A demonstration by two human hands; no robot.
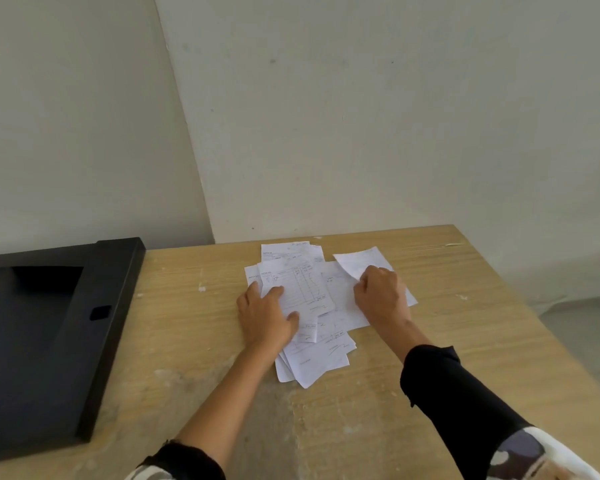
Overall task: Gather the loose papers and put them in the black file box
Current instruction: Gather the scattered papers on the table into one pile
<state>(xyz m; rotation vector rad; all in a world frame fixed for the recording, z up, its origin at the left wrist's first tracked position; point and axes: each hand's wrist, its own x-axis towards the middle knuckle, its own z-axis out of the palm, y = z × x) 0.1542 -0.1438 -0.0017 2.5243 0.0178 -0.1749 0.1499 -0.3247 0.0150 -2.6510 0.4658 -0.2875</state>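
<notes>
Papers: under both my hands (black file box well apart).
Left hand: spread, pressing flat.
Right hand: pinching top sheet.

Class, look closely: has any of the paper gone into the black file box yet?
No, the black file box holds no paper; the papers all lie on the table.

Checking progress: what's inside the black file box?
The black file box shows only a dark interior, no papers visible; its depths are too shadowed to tell. The papers lie on the table.

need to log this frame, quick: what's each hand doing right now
Left hand: open, spread flat on the loose papers.
Right hand: closed, pinching one sheet lifted at the pile's right edge.
</notes>
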